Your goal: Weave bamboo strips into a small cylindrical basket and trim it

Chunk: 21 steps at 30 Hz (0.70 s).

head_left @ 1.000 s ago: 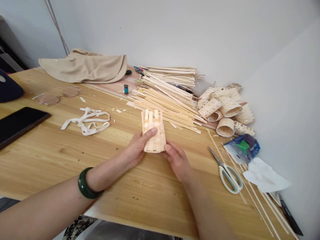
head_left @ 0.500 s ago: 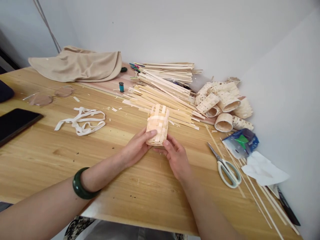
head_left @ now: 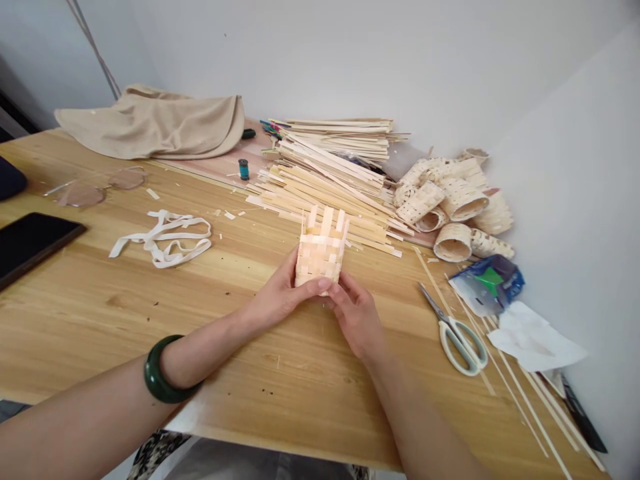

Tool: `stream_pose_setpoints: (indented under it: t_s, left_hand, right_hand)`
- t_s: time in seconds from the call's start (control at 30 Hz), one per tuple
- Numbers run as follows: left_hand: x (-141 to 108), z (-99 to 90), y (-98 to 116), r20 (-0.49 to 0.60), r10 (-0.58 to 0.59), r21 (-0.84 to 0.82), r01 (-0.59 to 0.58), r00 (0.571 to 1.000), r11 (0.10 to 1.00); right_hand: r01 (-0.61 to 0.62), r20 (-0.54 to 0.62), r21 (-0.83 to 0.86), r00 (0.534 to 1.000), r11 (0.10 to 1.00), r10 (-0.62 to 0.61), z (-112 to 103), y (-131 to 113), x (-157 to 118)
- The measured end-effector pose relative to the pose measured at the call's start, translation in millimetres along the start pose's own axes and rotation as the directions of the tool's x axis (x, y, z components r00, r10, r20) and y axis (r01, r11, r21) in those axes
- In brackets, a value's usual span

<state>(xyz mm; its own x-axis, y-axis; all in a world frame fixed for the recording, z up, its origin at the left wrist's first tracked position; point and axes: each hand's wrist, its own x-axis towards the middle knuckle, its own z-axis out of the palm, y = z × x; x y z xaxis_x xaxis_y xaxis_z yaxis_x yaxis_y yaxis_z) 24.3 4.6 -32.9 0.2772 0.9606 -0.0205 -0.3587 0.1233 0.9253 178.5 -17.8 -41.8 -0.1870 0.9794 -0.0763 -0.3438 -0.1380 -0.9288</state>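
Observation:
A small woven basket point(head_left: 321, 257) of pale flat strips is held upright over the middle of the table, its loose strip ends pointing up. My left hand point(head_left: 287, 287) grips its left side and lower front, the thumb lying across the bottom edge. My right hand point(head_left: 356, 313) holds the lower right, its thumb close to the left thumb tip. The fingers behind the basket are partly hidden. A green bangle point(head_left: 163, 369) is on my left wrist.
Strip bundles point(head_left: 330, 177) and finished woven tubes point(head_left: 457, 193) lie behind. Scissors point(head_left: 457, 337), a blue packet point(head_left: 487, 283) and white paper point(head_left: 535, 337) are at right. White ribbon point(head_left: 173, 237), a phone point(head_left: 37, 247), glasses point(head_left: 100, 190), a thread spool point(head_left: 243, 169) and beige cloth point(head_left: 160, 127) are leftward.
The basket has turned and shifted slightly right in my hands. My left thumb has moved down and right to its bottom edge, nearer my right thumb.

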Motion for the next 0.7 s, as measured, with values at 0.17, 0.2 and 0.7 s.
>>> stream_pose_setpoints:
  t_s: [0.17, 0.2, 0.7]
  left_hand:
    - [0.7, -0.2, 0.1, 0.068, -0.111, -0.258, 0.125, 0.992, 0.958]
    - [1.1, -0.9, 0.3, 0.085, -0.140, -0.268, 0.158, 0.986, 0.950]
    - [1.0, -2.5, 3.7, 0.105, -0.122, -0.308, 0.149, 0.987, 0.940]
  right_hand:
    - [-0.058, 0.116, 0.168, 0.992, 0.984, 0.039, -1.2, -1.8, 1.3]
    - [-0.090, 0.146, 0.197, 0.987, 0.976, 0.061, -1.7, -1.6, 1.4]
    - [-0.069, 0.194, 0.126, 0.980, 0.990, 0.044, -1.7, -2.0, -1.7]
